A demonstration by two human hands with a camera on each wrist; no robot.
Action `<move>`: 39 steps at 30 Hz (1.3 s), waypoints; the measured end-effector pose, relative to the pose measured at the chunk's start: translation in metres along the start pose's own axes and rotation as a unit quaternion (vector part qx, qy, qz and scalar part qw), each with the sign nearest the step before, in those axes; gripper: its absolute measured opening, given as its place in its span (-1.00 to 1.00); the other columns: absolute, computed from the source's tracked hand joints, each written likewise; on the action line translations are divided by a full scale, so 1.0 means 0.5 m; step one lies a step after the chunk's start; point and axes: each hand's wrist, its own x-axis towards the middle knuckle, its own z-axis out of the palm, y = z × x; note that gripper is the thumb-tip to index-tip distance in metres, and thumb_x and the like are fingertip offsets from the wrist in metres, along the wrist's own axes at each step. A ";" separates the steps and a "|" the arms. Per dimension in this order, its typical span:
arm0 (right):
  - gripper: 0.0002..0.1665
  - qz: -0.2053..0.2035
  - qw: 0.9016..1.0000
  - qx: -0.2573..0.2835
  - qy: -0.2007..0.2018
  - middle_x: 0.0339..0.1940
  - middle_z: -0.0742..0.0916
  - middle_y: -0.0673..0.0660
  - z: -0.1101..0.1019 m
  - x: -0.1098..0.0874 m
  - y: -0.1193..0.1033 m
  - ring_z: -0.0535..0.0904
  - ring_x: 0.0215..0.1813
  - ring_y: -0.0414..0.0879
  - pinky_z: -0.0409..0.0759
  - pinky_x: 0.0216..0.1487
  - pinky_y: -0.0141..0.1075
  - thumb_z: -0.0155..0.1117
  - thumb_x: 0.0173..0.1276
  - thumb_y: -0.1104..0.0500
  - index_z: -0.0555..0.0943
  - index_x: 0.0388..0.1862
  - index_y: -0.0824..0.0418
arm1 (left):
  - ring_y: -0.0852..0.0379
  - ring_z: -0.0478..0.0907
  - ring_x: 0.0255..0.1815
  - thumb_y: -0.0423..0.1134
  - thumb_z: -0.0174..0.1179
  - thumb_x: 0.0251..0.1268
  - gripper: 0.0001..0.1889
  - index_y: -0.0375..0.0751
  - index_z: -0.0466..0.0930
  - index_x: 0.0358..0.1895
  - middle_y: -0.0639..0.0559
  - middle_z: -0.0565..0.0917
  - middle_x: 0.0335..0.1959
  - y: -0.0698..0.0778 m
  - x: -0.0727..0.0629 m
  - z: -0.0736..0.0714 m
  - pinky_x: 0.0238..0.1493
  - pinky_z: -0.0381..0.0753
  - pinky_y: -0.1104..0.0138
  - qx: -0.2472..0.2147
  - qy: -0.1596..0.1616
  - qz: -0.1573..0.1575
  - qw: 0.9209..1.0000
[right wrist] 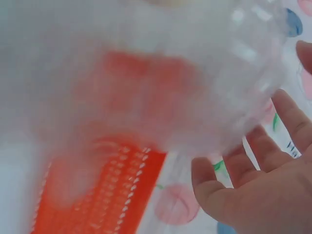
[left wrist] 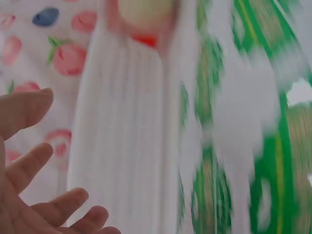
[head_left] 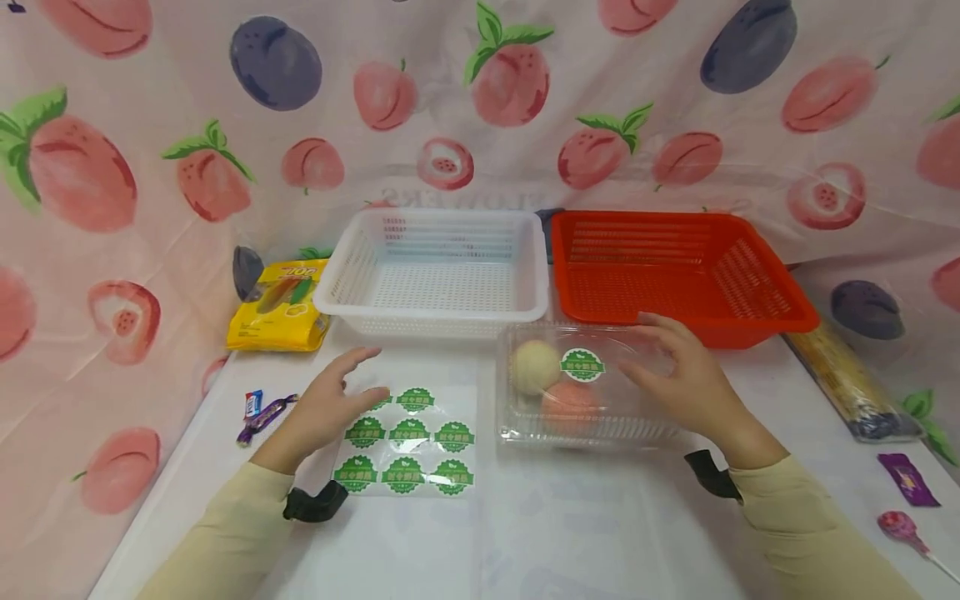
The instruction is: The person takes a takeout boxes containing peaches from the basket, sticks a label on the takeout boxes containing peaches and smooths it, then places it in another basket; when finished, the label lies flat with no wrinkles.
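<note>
A clear plastic box (head_left: 517, 429) with its lid down stands on the white table, holding a pale yellow round item (head_left: 536, 368) and a pinkish-orange one (head_left: 570, 408). On the lid sits a green and white round sticker (head_left: 582, 365). My right hand (head_left: 692, 387) is over the box's right end, fingers spread; whether they touch the plastic I cannot tell. In the right wrist view the box is blurred beside the right hand (right wrist: 263, 175). My left hand (head_left: 326, 410), fingers loosely extended and holding nothing, hovers at the upper left of a sheet of green stickers (head_left: 406, 473).
Behind stand a white basket (head_left: 431, 321) and a red basket (head_left: 697, 327). A yellow packet (head_left: 277, 312) and small wrapped candies (head_left: 262, 419) lie left. Along the right are a long clear-wrapped pack (head_left: 847, 379), a purple candy (head_left: 908, 480) and a lollipop (head_left: 897, 525).
</note>
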 end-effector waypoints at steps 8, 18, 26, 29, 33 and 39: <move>-0.24 0.026 0.999 0.008 -0.020 0.54 0.22 0.40 -0.014 -0.033 0.043 0.08 0.49 0.44 0.13 0.24 0.52 0.38 0.38 0.05 0.39 0.42 0.39 | -0.28 0.12 0.52 -0.08 0.30 0.38 -0.17 0.03 0.04 0.61 -0.22 0.03 0.60 0.069 0.008 0.101 0.39 0.23 -0.14 -0.108 -0.040 0.037 0.993; -0.05 0.087 0.992 0.031 -0.090 0.58 0.11 0.43 -0.017 -0.060 0.083 0.10 0.46 0.52 0.33 0.16 0.45 0.33 0.42 -0.04 0.11 0.62 0.20 | -0.28 0.22 0.47 -0.07 0.37 0.30 -0.09 0.17 0.02 0.62 -0.25 0.05 0.59 0.113 0.028 0.201 0.32 0.36 -0.13 -0.165 -0.092 0.051 0.981; -0.06 0.120 0.982 0.034 -0.139 0.52 0.25 0.44 -0.028 -0.075 0.096 0.40 0.30 0.49 0.60 0.05 0.21 0.26 0.47 -0.09 0.04 0.65 0.11 | -0.29 0.25 0.45 -0.12 0.36 0.32 -0.13 0.14 0.05 0.61 -0.28 0.12 0.55 0.130 0.043 0.233 0.29 0.36 -0.19 -0.219 -0.136 0.054 0.965; -0.06 0.123 0.981 0.025 -0.149 0.43 0.35 0.51 -0.036 -0.076 0.097 0.59 0.11 0.33 0.67 -0.07 0.06 0.25 0.47 -0.10 0.06 0.65 0.11 | -0.29 0.30 0.42 -0.19 0.35 0.33 -0.15 0.06 0.09 0.60 -0.31 0.17 0.52 0.135 0.045 0.241 0.27 0.43 -0.12 -0.224 -0.132 0.065 0.963; -0.07 0.130 0.978 0.042 -0.160 0.31 0.45 0.54 -0.043 -0.076 0.098 0.63 -0.24 0.04 0.61 -0.24 -0.13 0.26 0.47 -0.10 0.07 0.65 0.08 | -0.24 0.37 0.38 -0.17 0.37 0.30 -0.18 0.03 0.17 0.58 -0.25 0.26 0.48 0.142 0.042 0.245 0.23 0.50 -0.03 -0.202 -0.114 0.067 0.970; -0.12 0.133 0.975 0.072 -0.164 0.23 0.48 0.46 -0.055 -0.094 0.098 0.58 -0.32 0.02 0.63 -0.31 -0.20 0.27 0.47 -0.02 0.12 0.63 0.10 | -0.08 0.46 0.27 -0.08 0.41 0.24 -0.21 0.10 0.27 0.53 -0.15 0.37 0.41 0.150 0.021 0.243 0.12 0.57 0.04 -0.162 -0.114 0.057 0.979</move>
